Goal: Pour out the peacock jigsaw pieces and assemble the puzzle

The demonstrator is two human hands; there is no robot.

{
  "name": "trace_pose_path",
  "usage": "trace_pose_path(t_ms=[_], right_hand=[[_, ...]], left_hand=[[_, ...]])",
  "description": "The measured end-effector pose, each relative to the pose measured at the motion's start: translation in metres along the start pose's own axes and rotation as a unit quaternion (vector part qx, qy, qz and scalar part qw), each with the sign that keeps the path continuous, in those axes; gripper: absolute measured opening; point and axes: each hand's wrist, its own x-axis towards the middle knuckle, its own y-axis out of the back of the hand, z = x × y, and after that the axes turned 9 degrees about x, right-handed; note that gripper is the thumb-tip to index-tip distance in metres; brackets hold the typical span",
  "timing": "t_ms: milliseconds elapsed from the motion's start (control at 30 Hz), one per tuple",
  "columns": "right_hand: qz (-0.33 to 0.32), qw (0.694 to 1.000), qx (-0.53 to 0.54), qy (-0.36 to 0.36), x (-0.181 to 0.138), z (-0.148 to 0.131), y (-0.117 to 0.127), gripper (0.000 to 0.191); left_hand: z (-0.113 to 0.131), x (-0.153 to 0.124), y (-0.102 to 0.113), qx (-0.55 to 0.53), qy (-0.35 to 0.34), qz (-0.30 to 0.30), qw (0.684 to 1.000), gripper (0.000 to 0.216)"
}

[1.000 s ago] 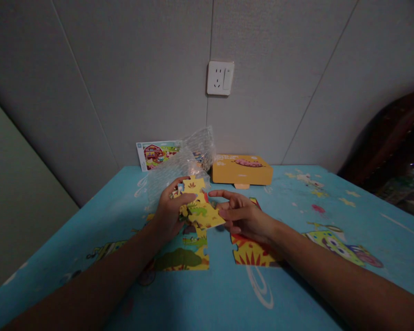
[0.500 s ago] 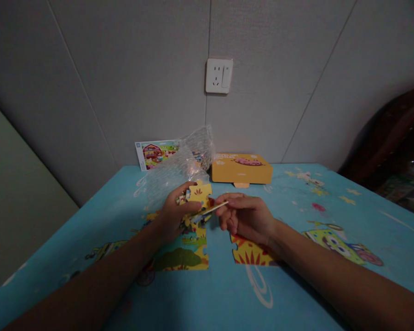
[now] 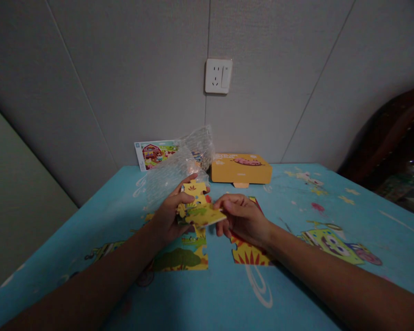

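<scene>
Head view.

Item: small stack of yellow jigsaw pieces [image 3: 196, 202], held above the table [image 3: 89, 216], just in front of the clear plastic bag [image 3: 179, 170].
- Left hand [image 3: 169, 218]: wrapped around the stack from the left, thumb across the top piece.
- Right hand [image 3: 241, 218]: pinching the right edge of the front piece [image 3: 203, 215], which is tilted nearly flat; other fingers curled.
- Already lying on the table: a green-and-yellow assembled section [image 3: 184, 257] below the left hand, and a red-and-yellow section [image 3: 250, 253] partly under the right wrist.

Risks, as judged:
- The stack sits loosely in the left hand; drawing out the front piece could drag others with it and spill them.
- The right forearm rests over the red-and-yellow section and could nudge it out of place.
- Low light could lead to misjudging the printed patterns.

Writing:
- Orange box [image 3: 241, 168] and picture card [image 3: 157, 153] carry print, too small to read.
- Table cover shows cartoon figures; no legible words.
</scene>
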Motion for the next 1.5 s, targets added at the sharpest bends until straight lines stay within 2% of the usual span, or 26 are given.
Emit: trace_pose_path(t_ms=[200, 400, 567, 633, 733, 833, 900, 1000, 1100, 1167, 1267, 1333, 1400, 1500], right_hand=[[0.014, 0.994, -0.077, -0.08, 0.0, 0.002, 0.002, 0.03], [-0.009, 0.993, -0.008, -0.121, 0.0, -0.001, 0.007, 0.036], [-0.078, 0.989, 0.02, -0.126, -0.002, -0.001, 0.011, 0.031], [-0.086, 0.989, 0.023, -0.117, -0.002, 0.0, 0.011, 0.03], [-0.054, 0.993, 0.023, -0.105, 0.0, 0.0, 0.01, 0.03], [-0.015, 0.993, 0.006, -0.117, 0.001, -0.001, 0.008, 0.031], [-0.007, 0.992, -0.008, -0.126, 0.0, -0.004, 0.005, 0.03], [-0.018, 0.99, -0.012, -0.137, -0.001, -0.007, 0.0, 0.025], [-0.02, 0.99, -0.008, -0.142, -0.001, -0.007, -0.002, 0.023], [0.006, 0.991, -0.016, -0.13, -0.001, -0.006, 0.0, 0.029], [0.035, 0.992, -0.018, -0.124, 0.0, -0.005, 0.002, 0.032], [0.022, 0.992, -0.001, -0.128, 0.0, -0.006, 0.002, 0.031], [-0.004, 0.992, 0.016, -0.123, -0.001, -0.009, 0.0, 0.033], [-0.021, 0.993, 0.015, -0.117, -0.002, -0.011, -0.002, 0.034]], left_hand=[[-0.001, -0.003, -0.001, 0.037, -0.028, 0.004, 0.999, 0.073], [-0.005, -0.004, -0.005, 0.108, -0.078, 0.042, 0.99, 0.06], [-0.004, -0.007, -0.01, 0.083, -0.061, 0.002, 0.995, 0.058], [-0.004, -0.008, -0.008, 0.078, -0.058, -0.017, 0.995, 0.058], [-0.005, -0.007, -0.002, 0.119, -0.088, -0.025, 0.989, 0.056], [-0.008, -0.006, 0.005, 0.237, -0.143, -0.028, 0.961, 0.054], [-0.009, -0.006, 0.007, 0.265, -0.152, -0.047, 0.951, 0.052], [-0.01, -0.007, 0.004, 0.171, -0.111, -0.081, 0.976, 0.054], [-0.011, -0.007, 0.001, 0.106, -0.082, -0.072, 0.988, 0.057], [-0.012, -0.006, 0.001, 0.173, -0.104, -0.044, 0.978, 0.054], [-0.011, -0.005, 0.002, 0.296, -0.137, -0.019, 0.945, 0.049], [-0.009, -0.005, 0.003, 0.261, -0.114, -0.044, 0.958, 0.053], [-0.007, -0.006, 0.002, 0.168, -0.068, -0.075, 0.981, 0.058], [-0.007, -0.007, 0.0, 0.093, -0.038, -0.08, 0.992, 0.061]])
